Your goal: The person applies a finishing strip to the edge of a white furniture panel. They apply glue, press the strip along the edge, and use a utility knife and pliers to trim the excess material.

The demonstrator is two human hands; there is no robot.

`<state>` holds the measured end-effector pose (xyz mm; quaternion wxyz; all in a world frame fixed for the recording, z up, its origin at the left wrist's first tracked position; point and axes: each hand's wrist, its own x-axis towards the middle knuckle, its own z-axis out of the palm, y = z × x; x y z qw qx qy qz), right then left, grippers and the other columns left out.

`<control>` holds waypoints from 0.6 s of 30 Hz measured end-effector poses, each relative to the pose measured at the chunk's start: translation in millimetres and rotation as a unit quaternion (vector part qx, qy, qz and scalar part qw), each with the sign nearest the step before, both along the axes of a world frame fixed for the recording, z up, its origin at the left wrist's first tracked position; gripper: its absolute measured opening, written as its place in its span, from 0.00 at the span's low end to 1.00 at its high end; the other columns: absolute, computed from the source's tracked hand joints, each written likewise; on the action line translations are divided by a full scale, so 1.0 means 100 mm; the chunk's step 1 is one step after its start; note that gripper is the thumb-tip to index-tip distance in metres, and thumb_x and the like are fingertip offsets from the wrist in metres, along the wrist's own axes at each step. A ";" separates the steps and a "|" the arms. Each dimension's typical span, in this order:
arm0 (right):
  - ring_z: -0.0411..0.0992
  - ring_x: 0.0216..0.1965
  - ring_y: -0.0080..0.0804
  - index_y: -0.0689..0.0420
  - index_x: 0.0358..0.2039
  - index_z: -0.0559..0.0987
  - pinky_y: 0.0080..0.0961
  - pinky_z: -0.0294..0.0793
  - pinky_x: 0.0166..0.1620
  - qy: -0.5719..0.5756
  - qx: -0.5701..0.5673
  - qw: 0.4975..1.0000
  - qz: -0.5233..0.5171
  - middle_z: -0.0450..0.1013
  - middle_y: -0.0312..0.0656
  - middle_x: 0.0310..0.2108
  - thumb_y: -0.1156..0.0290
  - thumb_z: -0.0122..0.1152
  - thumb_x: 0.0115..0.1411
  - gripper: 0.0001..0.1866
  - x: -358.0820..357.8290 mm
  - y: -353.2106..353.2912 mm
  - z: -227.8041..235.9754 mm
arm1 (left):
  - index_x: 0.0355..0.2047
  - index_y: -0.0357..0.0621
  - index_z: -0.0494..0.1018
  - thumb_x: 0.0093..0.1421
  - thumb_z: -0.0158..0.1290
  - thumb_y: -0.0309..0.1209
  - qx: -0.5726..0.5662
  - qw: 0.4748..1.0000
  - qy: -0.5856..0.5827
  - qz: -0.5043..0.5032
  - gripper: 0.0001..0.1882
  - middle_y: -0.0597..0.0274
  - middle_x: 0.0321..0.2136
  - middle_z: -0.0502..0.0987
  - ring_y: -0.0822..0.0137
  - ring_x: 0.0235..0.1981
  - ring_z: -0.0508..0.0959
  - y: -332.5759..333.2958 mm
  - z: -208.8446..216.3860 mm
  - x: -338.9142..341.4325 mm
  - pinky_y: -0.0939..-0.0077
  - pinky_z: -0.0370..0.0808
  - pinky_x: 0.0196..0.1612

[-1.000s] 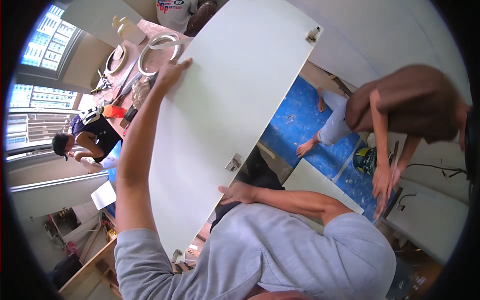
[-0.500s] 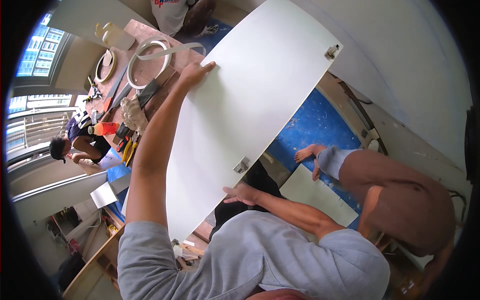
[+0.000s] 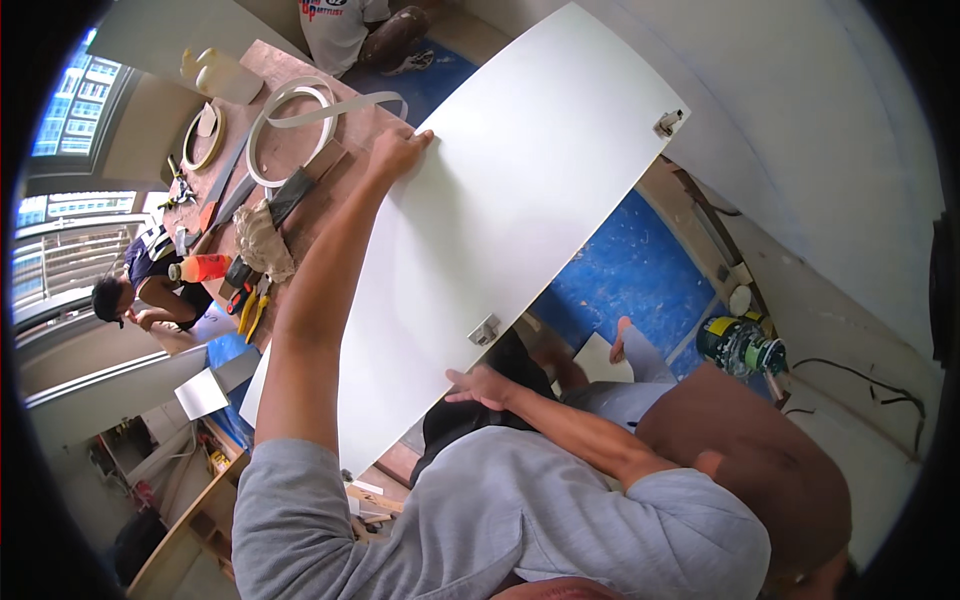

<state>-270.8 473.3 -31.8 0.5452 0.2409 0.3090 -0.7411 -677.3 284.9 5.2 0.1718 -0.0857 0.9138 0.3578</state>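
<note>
I hold a large white door panel (image 3: 500, 200) over a workbench, tilted, with its long sides running from lower left to upper right. My left hand (image 3: 395, 150) grips its upper left long edge, arm stretched out. My right hand (image 3: 482, 385) holds the lower right edge, just below a metal hinge (image 3: 484, 330). A second hinge (image 3: 668, 122) sits at the panel's far right corner.
The workbench (image 3: 330, 200) carries a coil of white edge strip (image 3: 290, 125), a rag, pliers and an orange bottle (image 3: 200, 268). One person crouches at the left (image 3: 140, 285), another sits at the top (image 3: 345, 30). A co-worker in brown (image 3: 760, 450) bends close at my right. A green power tool (image 3: 740, 345) lies on blue floor covering.
The panel has swung further right and up over the bench, both hands staying on it. The co-worker in brown has moved from the right side down to close beside me.
</note>
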 end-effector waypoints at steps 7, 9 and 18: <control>0.75 0.58 0.38 0.57 0.66 0.68 0.44 0.79 0.58 0.004 -0.009 1.000 0.003 0.72 0.41 0.61 0.63 0.62 0.71 0.27 -0.10 -0.01 -0.01 | 0.38 0.34 0.83 0.61 0.64 0.47 -0.086 0.993 0.069 -0.033 0.23 0.41 0.37 0.84 0.49 0.39 0.83 0.08 0.08 0.00 0.61 0.76 0.47; 0.74 0.58 0.38 0.57 0.65 0.69 0.44 0.79 0.58 0.009 -0.006 1.000 0.002 0.72 0.41 0.61 0.62 0.62 0.71 0.26 -0.08 -0.07 -0.04 | 0.41 0.34 0.83 0.60 0.65 0.46 -0.106 0.993 0.053 -0.021 0.24 0.40 0.40 0.83 0.47 0.42 0.83 0.15 0.13 0.06 0.61 0.76 0.50; 0.75 0.56 0.39 0.56 0.63 0.71 0.46 0.75 0.61 0.009 0.000 1.000 0.008 0.75 0.43 0.57 0.60 0.62 0.71 0.24 -0.01 -0.12 -0.12 | 0.45 0.33 0.82 0.58 0.66 0.46 -0.133 0.982 0.130 0.026 0.26 0.41 0.44 0.83 0.45 0.48 0.82 0.20 -0.03 0.15 0.57 0.75 0.56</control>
